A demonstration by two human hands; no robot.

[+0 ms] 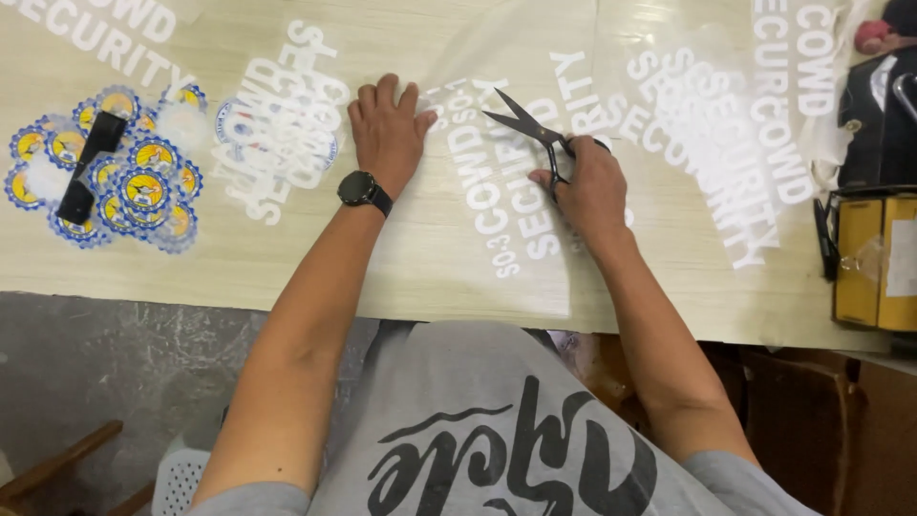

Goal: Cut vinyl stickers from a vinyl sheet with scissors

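While both forearms reach out from the grey printed shirt at the bottom edge, the scene reads from the body outward as follows.

Table: a pale wood-grain table whose near edge runs just above the person's lap.

Left wrist: a black round watch sits on it, face up.

Left hand: the left hand lies flat, palm down, fingers spread slightly, pressing on the left part of the clear film; it holds nothing.

Right hand: the right hand is closed through the loops of the black scissors, thumb and fingers in the handles.

Scissors: the blades stand open in a narrow V, tips pointing up and left toward the left hand, over the film.

Film: a clear transfer sheet with white block lettering lies on the table between and beneath the two hands.

Left of the hands: another lettered sheet, and beyond it a cluster of round blue-and-yellow badge prints with a black strip laid across them.

Right of the hands: more lettered film, then yellow boxes at the table's right edge.
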